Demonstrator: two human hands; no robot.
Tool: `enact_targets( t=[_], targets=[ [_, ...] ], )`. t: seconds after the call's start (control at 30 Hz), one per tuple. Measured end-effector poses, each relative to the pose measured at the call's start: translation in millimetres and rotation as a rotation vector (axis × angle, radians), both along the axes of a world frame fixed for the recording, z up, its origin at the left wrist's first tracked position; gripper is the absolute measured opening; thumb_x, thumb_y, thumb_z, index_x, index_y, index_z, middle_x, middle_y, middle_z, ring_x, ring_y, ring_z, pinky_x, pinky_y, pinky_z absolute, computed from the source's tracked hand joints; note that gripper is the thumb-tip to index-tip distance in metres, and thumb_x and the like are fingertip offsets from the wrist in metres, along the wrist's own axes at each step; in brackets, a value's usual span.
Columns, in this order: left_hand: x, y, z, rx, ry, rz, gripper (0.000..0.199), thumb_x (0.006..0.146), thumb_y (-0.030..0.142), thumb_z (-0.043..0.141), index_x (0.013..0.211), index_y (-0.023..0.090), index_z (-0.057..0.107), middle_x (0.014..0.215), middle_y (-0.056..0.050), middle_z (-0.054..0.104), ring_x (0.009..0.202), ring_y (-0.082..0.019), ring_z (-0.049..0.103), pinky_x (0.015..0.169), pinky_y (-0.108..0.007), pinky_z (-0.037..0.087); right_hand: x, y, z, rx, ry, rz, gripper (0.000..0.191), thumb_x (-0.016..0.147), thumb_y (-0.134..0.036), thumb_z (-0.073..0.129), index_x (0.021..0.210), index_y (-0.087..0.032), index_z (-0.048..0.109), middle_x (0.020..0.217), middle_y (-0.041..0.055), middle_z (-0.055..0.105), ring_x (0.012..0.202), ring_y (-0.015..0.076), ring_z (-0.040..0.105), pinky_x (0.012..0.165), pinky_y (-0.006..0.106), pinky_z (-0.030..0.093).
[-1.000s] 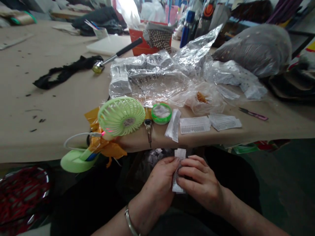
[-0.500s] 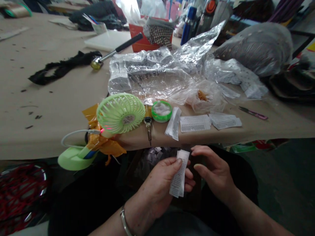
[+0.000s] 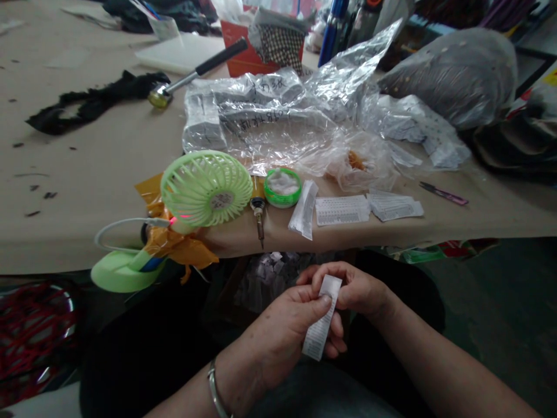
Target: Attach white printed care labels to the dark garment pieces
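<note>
My left hand (image 3: 285, 325) is closed on printed white labels (image 3: 319, 334), its thumb pressed on their face and its fingers curled behind. They stand slanted over my lap, just off the table edge. My right hand (image 3: 354, 287) is bent around the upper end of the labels, fingers closed against it and touching my left hand; its fingertips are partly hidden. On the table beyond lie a folded bundle of labels (image 3: 303, 210), a flat pile of labels (image 3: 342, 209) and a fanned pile of labels (image 3: 395, 206).
A green fan (image 3: 206, 188) is taped at the table edge. Near it are a soldering iron (image 3: 259, 217) and a green tub (image 3: 282, 188) with white wadding. Behind lie clear plastic bags (image 3: 261, 122) and a hammer (image 3: 195, 72). Small pink-handled snips (image 3: 444, 193) lie right; paper scraps (image 3: 267, 278) are below the edge.
My right hand has come in from the right and closed on the upper end of the labels. The labels, fanned apart before, now line up as one strip. The view has shifted slightly.
</note>
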State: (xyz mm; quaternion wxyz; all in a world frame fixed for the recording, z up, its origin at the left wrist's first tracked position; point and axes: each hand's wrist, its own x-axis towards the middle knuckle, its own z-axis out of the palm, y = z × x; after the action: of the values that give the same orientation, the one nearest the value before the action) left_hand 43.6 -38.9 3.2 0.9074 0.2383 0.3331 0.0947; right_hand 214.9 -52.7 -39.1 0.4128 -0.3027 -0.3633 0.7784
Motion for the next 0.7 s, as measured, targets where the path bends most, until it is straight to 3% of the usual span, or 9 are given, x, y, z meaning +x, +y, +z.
enact_targets(
  t=[0.1, 0.17, 0.3, 0.37, 0.53, 0.7],
  targets=[
    [-1, 0, -3.3, 0.016, 0.003, 0.028, 0.025, 0.081, 0.036, 0.061, 0.076, 0.011, 0.062, 0.062, -0.003, 0.06, 0.049, -0.01, 0.057, 0.049, -0.021, 0.044, 0, -4, 3.3, 0.091, -0.143, -0.04, 0.034, 0.069, -0.033, 0.077, 0.099, -0.02, 0.068, 0.108, 0.0059, 0.066, 0.09, 0.018, 0.065, 0.08, 0.031, 0.052],
    [-3, 1, -5.3, 0.026, 0.012, 0.068, 0.025, 0.082, 0.036, 0.06, 0.076, 0.012, 0.062, 0.062, -0.002, 0.059, 0.05, -0.01, 0.057, 0.049, -0.021, 0.044, -1, -8, 10.3, 0.222, -0.362, -0.134, 0.038, 0.077, -0.035, 0.069, 0.112, -0.022, 0.063, 0.107, 0.0059, 0.066, 0.087, 0.0175, 0.066, 0.077, 0.031, 0.054],
    [-6, 3, -5.8, 0.044, 0.038, 0.128, 0.022, 0.083, 0.034, 0.06, 0.081, 0.013, 0.062, 0.063, -0.001, 0.059, 0.052, -0.01, 0.058, 0.05, -0.021, 0.043, -7, -18, 28.5, 0.631, -0.96, -0.372, 0.038, 0.086, -0.03, 0.059, 0.123, -0.02, 0.056, 0.12, 0.0106, 0.06, 0.11, 0.0229, 0.058, 0.093, 0.038, 0.049],
    [-6, 4, -4.2, 0.042, 0.055, 0.132, 0.022, 0.082, 0.034, 0.06, 0.082, 0.012, 0.063, 0.063, -0.002, 0.06, 0.053, -0.011, 0.058, 0.051, -0.021, 0.044, -12, -22, 34.0, 0.77, -1.136, -0.416, 0.037, 0.088, -0.029, 0.057, 0.124, -0.019, 0.055, 0.12, 0.0121, 0.059, 0.113, 0.0244, 0.056, 0.094, 0.04, 0.049],
    [-7, 5, -1.5, 0.041, 0.061, 0.131, 0.021, 0.077, 0.034, 0.065, 0.08, 0.013, 0.063, 0.061, -0.002, 0.06, 0.052, -0.011, 0.058, 0.052, -0.022, 0.043, -20, -22, 34.1, 0.852, -1.218, -0.414, 0.03, 0.09, -0.028, 0.054, 0.118, -0.017, 0.059, 0.112, 0.0117, 0.062, 0.104, 0.0226, 0.06, 0.088, 0.036, 0.053],
    [-10, 4, -5.6, 0.054, 0.054, 0.149, 0.022, 0.08, 0.035, 0.062, 0.08, 0.013, 0.062, 0.061, -0.001, 0.059, 0.052, -0.012, 0.058, 0.051, -0.022, 0.043, -24, -20, 31.4, 0.741, -1.11, -0.447, 0.032, 0.088, -0.027, 0.055, 0.119, -0.02, 0.058, 0.113, 0.0099, 0.065, 0.104, 0.0225, 0.062, 0.089, 0.036, 0.053]
  ],
)
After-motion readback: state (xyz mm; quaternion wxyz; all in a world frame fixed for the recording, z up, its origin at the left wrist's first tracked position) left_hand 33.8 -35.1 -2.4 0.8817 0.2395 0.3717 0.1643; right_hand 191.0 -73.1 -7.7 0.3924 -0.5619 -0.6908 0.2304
